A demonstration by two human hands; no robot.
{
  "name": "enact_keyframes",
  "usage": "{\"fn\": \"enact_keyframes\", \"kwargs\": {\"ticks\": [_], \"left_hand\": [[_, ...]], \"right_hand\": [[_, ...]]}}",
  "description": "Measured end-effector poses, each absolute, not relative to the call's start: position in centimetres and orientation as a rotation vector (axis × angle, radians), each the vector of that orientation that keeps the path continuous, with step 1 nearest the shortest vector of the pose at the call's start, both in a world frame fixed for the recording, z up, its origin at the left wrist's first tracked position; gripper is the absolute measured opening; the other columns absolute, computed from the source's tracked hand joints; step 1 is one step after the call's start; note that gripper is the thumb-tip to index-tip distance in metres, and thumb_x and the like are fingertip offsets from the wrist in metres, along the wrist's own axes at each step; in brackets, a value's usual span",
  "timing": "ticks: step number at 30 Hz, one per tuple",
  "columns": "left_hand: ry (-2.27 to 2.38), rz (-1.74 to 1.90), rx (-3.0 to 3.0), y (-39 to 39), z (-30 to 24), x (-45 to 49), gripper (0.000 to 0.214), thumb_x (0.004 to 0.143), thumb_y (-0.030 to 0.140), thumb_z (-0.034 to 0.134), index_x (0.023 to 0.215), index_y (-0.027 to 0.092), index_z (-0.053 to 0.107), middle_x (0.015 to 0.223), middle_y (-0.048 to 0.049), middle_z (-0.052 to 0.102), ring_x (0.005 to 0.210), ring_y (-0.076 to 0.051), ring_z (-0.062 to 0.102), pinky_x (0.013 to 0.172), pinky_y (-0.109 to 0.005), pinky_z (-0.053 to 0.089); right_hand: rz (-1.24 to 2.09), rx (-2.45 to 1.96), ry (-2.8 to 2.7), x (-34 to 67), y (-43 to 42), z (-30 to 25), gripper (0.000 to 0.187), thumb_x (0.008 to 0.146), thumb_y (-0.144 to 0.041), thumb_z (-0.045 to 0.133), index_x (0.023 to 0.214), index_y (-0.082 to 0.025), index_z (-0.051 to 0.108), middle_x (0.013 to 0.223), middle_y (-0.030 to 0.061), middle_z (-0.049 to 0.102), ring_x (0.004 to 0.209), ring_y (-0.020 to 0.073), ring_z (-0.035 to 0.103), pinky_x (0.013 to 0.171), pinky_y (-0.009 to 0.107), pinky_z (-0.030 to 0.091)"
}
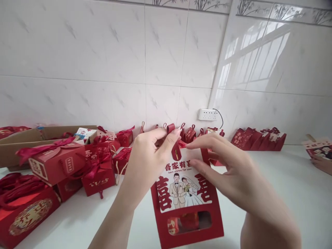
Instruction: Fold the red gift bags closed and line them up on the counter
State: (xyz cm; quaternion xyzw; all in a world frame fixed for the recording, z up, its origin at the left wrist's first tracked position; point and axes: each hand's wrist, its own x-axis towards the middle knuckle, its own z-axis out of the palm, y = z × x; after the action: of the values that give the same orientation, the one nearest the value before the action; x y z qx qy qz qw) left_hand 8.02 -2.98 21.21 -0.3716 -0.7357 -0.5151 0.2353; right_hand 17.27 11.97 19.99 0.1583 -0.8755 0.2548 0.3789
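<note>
Red gift box (186,204) standing up low in the middle of the frame on the white bench (285,193), steadied there for both hands. Left hand (147,159) fingers pinched on its red ribbon tab (173,140) at the top; right hand (228,166) fingers pressed on the top edge, holding the flap down.

bright daylight | window glare on right wall tiles (254,58) | soft shadows | edges bowed, slight blur

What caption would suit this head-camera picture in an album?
Two hands, left hand and right hand, pinch the top flaps of a red wedding gift box on a white counter.
</note>
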Motion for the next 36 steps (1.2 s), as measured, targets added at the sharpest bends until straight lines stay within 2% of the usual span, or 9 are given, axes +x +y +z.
{"fn": "enact_keyframes", "kwargs": {"ticks": [3,7,16,23,28,32,36], "left_hand": [[-1.968,-1.379,-1.022,-2.7,21.0,8.4,0.036,0.088,0.043,0.053,0.066,0.018,0.066,0.047,0.0051,0.039,0.043,-0.007,0.034,0.039,-0.021,0.027],[-1.926,-1.339,-1.006,-2.8,20.9,8.8,0.035,0.089,0.041,0.052,0.065,0.018,0.063,0.053,0.0037,0.050,0.048,-0.008,0.041,0.046,-0.022,0.033],[-1.892,-1.297,-1.029,-2.4,20.7,9.2,0.042,0.091,0.033,0.052,0.054,0.017,0.039,0.049,0.0060,0.040,0.046,-0.006,0.034,0.045,-0.021,0.030],[-1.904,-1.271,-1.059,-2.1,20.5,9.1,0.040,0.091,0.031,0.050,0.055,0.017,0.040,0.053,0.0057,0.042,0.047,-0.006,0.035,0.044,-0.022,0.028],[-1.884,-1.310,-1.018,-2.3,20.7,9.2,0.046,0.090,0.035,0.052,0.052,0.018,0.032,0.048,0.0063,0.031,0.044,-0.007,0.029,0.043,-0.023,0.027],[-1.884,-1.297,-0.977,-2.6,20.8,9.3,0.044,0.089,0.037,0.051,0.051,0.019,0.038,0.049,0.0052,0.035,0.047,-0.008,0.033,0.046,-0.024,0.031],[-1.890,-1.296,-0.921,-2.8,20.8,9.3,0.044,0.089,0.038,0.051,0.051,0.019,0.039,0.048,0.0049,0.035,0.046,-0.009,0.033,0.046,-0.024,0.031]], "right_hand": [[0.501,0.524,-2.179,17.1,11.0,19.9,0.022,0.089,-0.010,0.049,0.102,-0.022,0.060,0.105,0.0068,0.057,0.093,0.0157,0.058,0.074,0.027,0.051],[0.425,0.528,-2.135,16.7,10.3,19.9,0.029,0.088,-0.003,0.041,0.103,-0.020,0.058,0.096,0.0066,0.057,0.083,0.0142,0.057,0.066,0.025,0.049],[0.263,0.412,-2.209,16.4,10.1,19.6,0.022,0.086,-0.004,0.037,0.095,-0.018,0.052,0.081,0.0034,0.051,0.073,0.0157,0.049,0.064,0.029,0.043],[0.219,0.353,-2.253,16.8,10.3,19.6,0.018,0.086,-0.005,0.037,0.090,-0.019,0.047,0.074,0.0006,0.050,0.066,0.0144,0.048,0.058,0.027,0.040],[0.407,0.352,-2.204,16.9,10.1,19.6,0.014,0.088,-0.008,0.040,0.091,-0.021,0.045,0.082,0.0017,0.057,0.075,0.0142,0.056,0.064,0.026,0.045],[0.405,0.420,-2.143,16.6,9.9,19.7,0.016,0.089,-0.008,0.041,0.088,-0.019,0.052,0.086,0.0037,0.057,0.078,0.0137,0.057,0.067,0.026,0.048],[0.316,0.378,-1.995,16.5,9.1,19.3,0.017,0.087,-0.009,0.045,0.089,-0.020,0.058,0.101,0.0086,0.058,0.095,0.0193,0.059,0.075,0.033,0.052]]}}
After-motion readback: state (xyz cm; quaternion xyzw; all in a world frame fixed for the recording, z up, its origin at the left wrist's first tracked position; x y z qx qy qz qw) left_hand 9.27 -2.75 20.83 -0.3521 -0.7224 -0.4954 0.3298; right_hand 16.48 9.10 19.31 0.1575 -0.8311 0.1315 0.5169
